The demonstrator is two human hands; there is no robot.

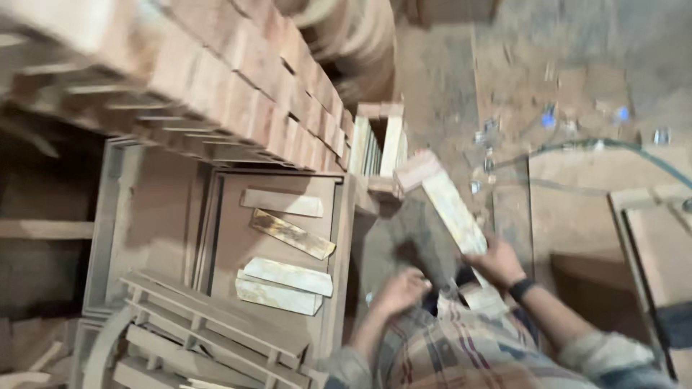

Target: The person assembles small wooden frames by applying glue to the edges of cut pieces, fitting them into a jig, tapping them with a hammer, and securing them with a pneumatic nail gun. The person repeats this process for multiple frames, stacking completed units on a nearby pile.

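Your right hand clamped on a pale wooden slat, your left hand loosely curled, empty, just beside it, flat wood strips well left.

motion-blurred brick stack, floor litter indistinct

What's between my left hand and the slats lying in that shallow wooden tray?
Head view: only the tray's right rim separates the left hand from the slats; otherwise bare.
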